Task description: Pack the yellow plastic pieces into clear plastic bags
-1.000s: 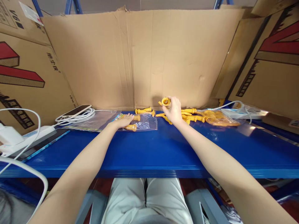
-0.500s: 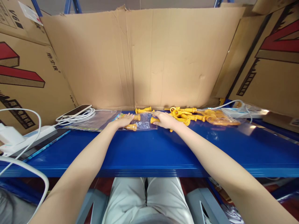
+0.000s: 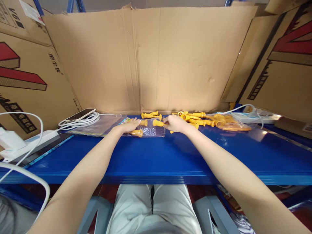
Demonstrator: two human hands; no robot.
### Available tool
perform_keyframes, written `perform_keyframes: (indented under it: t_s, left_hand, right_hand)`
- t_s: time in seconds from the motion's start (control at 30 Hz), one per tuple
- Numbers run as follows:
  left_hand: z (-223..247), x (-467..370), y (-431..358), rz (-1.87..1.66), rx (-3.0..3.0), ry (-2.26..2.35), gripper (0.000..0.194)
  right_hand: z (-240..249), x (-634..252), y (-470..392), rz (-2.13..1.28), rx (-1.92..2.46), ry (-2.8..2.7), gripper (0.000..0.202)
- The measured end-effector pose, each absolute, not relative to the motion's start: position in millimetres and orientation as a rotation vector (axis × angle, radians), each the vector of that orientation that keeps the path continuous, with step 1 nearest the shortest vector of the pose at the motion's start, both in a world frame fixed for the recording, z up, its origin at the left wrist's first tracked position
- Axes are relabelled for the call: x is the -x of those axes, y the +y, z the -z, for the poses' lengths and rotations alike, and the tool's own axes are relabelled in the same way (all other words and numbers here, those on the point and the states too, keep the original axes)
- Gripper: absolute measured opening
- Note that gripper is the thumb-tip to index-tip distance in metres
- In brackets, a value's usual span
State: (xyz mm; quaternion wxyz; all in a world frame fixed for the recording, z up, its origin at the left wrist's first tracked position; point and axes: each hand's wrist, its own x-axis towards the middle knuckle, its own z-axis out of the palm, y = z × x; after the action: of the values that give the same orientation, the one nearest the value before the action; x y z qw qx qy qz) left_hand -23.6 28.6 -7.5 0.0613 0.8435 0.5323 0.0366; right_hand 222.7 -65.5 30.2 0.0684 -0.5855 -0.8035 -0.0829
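My left hand (image 3: 127, 126) lies flat, fingers stretched, on a clear plastic bag (image 3: 107, 125) with a coloured printed strip. Yellow tube-like pieces with flared ends, one of them this lower yellow piece (image 3: 136, 133), show in the bag beside that hand. In my right hand (image 3: 175, 123), closed fingers hold one end of a yellow flared plastic piece (image 3: 158, 123) over the bag's right part; the fingertips are partly hidden. Right behind it lies a pile of similar yellow pieces (image 3: 201, 122). A few more yellow pieces (image 3: 149, 115) rest by the back cardboard.
A cardboard sheet (image 3: 195, 58) stands along the back of the blue shelf (image 3: 156, 156), with boxes at both sides. At left lie a phone (image 3: 81, 114), a coiled white cable (image 3: 89, 122) and a power strip (image 3: 36, 141). A filled clear bag (image 3: 231, 123) lies at right.
My right hand has shifted slightly left and its fingers have drawn together on the yellow piece, which has moved left over the bag. My left hand has stayed in place.
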Motion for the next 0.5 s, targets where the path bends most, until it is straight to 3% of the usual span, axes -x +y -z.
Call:
perform_keyframes:
  t_s: [0.5]
  left_hand:
    - [0.1, 14.8, 15.8, -0.076, -2.442, 1.584, 0.069]
  right_hand:
    - [-17.9, -202.6, -66.4, 0.283, 1.905, -2.247, 0.027]
